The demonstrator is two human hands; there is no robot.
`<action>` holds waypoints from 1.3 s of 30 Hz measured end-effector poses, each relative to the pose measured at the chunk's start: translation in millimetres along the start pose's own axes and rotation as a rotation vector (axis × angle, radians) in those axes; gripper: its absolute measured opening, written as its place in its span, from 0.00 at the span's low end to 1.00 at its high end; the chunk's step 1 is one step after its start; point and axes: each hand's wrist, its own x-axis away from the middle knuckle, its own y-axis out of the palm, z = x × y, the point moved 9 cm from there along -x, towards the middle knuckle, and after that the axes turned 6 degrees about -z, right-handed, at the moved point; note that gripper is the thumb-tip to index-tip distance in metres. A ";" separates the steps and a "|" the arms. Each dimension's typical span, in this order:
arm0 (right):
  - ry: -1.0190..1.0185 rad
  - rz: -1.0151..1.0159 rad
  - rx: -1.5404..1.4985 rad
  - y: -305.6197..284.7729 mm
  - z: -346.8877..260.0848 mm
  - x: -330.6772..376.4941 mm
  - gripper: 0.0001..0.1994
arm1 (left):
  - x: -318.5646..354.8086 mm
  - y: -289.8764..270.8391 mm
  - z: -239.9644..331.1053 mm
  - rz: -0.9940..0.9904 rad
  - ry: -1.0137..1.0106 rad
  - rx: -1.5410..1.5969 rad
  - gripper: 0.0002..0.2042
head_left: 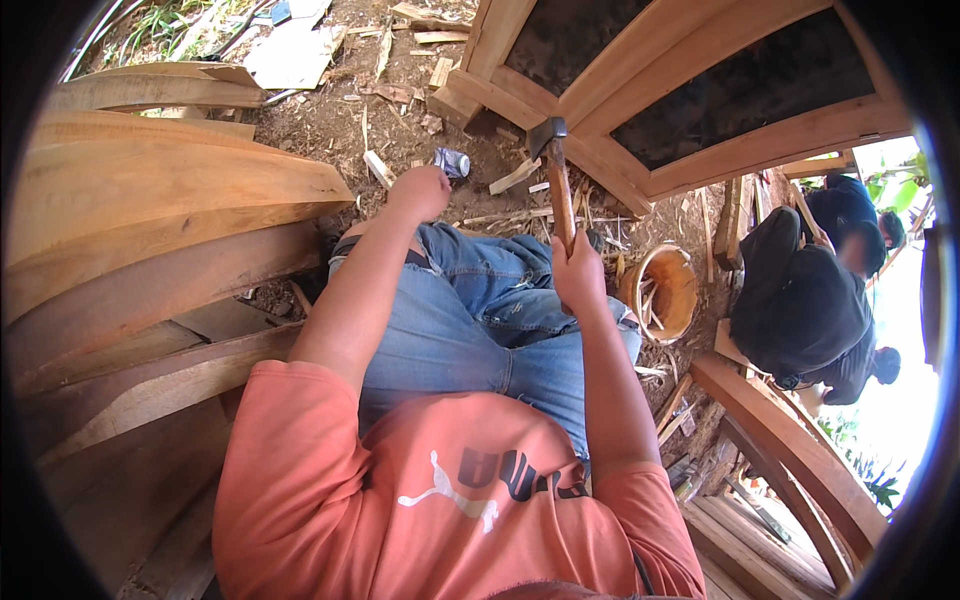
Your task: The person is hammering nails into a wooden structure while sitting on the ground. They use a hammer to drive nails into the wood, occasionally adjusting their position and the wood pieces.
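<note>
- Hatchet: I see it held upright above my lap, dark metal head at the top, wooden handle running down into my right hand, which is wrapped fully round the lower handle
- Handling, as I judge it: top-heavy, rigid, the head carrying most of the weight; the smooth handle could slip, so a hold low on the shaft gives swing and a hold nearer the head gives control; the edge is the part to keep clear of
- Left hand: curled into a loose fist beyond my knee, near a crushed can on the chip-strewn ground; I cannot tell whether it grasps anything
- Hidden: the handle's butt inside my palm; the blade's edge, too small to read; what lies under my jeans
- At right, a seated person in dark clothes, hands out of sight, beside a round wooden bowl
</note>
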 end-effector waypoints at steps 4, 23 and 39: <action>-0.002 -0.011 -0.046 6.3 -4.8 6.1 0.19 | -2.0 -0.8 65.1 0.119 0.184 0.139 0.12; -0.006 0.023 -0.027 -4.0 -13.4 26.3 0.17 | -28.2 23.6 105.5 0.358 0.346 0.310 0.14; 0.054 -0.057 0.075 8.1 -3.9 24.1 0.16 | -27.1 23.3 106.4 0.277 0.307 0.263 0.11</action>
